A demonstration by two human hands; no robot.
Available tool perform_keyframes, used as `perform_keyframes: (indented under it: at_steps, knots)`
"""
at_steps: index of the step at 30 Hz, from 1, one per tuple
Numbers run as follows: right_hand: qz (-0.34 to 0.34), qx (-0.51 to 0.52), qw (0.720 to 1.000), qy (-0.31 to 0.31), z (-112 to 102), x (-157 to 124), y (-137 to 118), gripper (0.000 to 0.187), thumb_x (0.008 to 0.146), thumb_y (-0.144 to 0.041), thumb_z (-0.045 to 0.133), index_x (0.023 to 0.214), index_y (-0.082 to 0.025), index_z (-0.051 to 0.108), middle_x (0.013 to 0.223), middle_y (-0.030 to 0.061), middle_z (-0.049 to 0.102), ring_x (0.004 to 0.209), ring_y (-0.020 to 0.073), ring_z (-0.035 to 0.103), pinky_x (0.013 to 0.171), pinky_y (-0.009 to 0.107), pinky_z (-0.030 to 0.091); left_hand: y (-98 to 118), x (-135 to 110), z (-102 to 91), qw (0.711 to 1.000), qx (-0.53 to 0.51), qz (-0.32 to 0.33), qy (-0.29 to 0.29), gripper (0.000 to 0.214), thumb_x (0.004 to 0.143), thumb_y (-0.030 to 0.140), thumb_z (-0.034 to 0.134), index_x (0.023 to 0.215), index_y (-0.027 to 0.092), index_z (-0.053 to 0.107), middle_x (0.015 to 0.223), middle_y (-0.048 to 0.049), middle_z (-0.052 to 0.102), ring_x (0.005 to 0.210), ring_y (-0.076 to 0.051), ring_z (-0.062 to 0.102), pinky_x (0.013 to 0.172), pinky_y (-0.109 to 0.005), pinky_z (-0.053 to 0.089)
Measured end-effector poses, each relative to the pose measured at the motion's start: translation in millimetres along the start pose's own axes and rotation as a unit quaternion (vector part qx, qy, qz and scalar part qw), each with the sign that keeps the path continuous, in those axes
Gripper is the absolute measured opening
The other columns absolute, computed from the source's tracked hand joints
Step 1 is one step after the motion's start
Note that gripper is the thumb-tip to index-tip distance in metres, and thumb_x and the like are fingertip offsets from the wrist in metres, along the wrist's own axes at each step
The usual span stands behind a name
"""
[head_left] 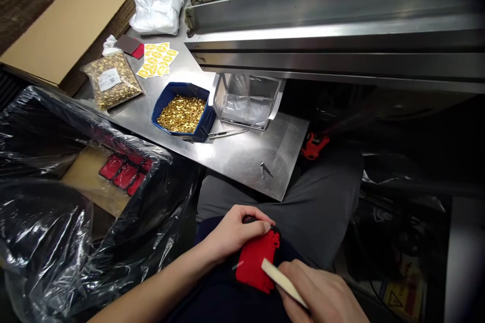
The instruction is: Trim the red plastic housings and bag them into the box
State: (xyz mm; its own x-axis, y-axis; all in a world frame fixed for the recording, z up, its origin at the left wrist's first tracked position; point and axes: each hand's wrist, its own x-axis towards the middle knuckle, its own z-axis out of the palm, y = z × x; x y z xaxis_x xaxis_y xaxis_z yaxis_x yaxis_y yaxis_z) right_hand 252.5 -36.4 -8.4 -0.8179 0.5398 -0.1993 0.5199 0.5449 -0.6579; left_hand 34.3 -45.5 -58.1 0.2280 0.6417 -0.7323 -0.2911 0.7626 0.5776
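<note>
A red flat part with a black rim [254, 261] lies tilted on my lap. My left hand [242, 229] grips its upper edge, thumb laid across the top and fingers behind. In my right hand [322, 290] is a pale, flat strip [282, 281], pinched between thumb and fingers. The strip's tip points at the red face; I cannot tell whether it touches. A short whitish sliver or mark [237, 265] shows near the part's left edge. The far side of the part and my left fingertips are hidden.
On the metal table [242, 154] are a blue bin of small gold pieces [182, 113], a clear bag of them [113, 81], tweezers [227, 133], nail clippers [266, 169] and a clear holder [248, 101]. A plastic-lined box [159, 161] with red parts stands left. A metal-edged conveyor [333, 5] runs behind.
</note>
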Motion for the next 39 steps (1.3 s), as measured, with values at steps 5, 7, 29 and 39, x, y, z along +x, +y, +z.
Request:
perform_keyframes:
  at_steps: [5,7,29,39]
  knots:
    - [-0.021,-0.017,0.999,-0.039,-1.6,6.4,1.3,0.010,0.093,-0.016,0.054,0.092,-0.025,0.051,0.071,-0.0025,0.059,0.053,0.0152,0.059,0.046,0.027,0.040,-0.3,0.0,2.8,0.999,0.037,0.029,0.003,0.053,0.090,0.061,0.060,0.091,0.011,0.079,0.081,-0.0096,0.075,0.068,-0.018,0.061,0.063,-0.026,0.041]
    - [-0.016,-0.006,0.998,-0.058,-2.5,7.0,2.3,0.011,0.094,-0.016,0.053,0.090,-0.025,0.049,0.070,-0.0036,0.059,0.051,0.0141,0.058,0.045,0.027,0.037,-2.4,1.7,3.2,0.998,0.059,0.028,0.011,0.062,0.094,0.065,0.050,0.091,0.011,0.080,0.072,-0.0084,0.072,0.060,-0.016,0.057,0.057,-0.026,0.037]
    - [0.000,-0.003,1.000,0.000,7.8,-6.9,4.8,0.009,0.097,-0.015,0.046,0.097,-0.024,0.049,0.071,-0.0009,0.061,0.053,0.0148,0.061,0.049,0.024,0.042,-18.8,3.5,-7.7,0.933,-0.308,-0.053,-0.177,0.057,0.085,0.035,0.075,0.136,0.015,0.057,0.141,-0.0194,0.059,0.116,-0.030,0.065,0.103,-0.040,0.046]
    - [0.063,0.024,0.998,-0.003,16.3,1.9,5.3,0.015,0.101,-0.017,0.039,0.108,-0.022,0.051,0.077,0.0000,0.066,0.056,0.0137,0.063,0.053,0.022,0.041,-30.8,18.9,4.3,0.950,-0.280,-0.113,-0.082,0.059,0.094,0.062,0.055,0.126,0.013,0.065,0.113,-0.0176,0.070,0.105,-0.029,0.068,0.096,-0.040,0.050]
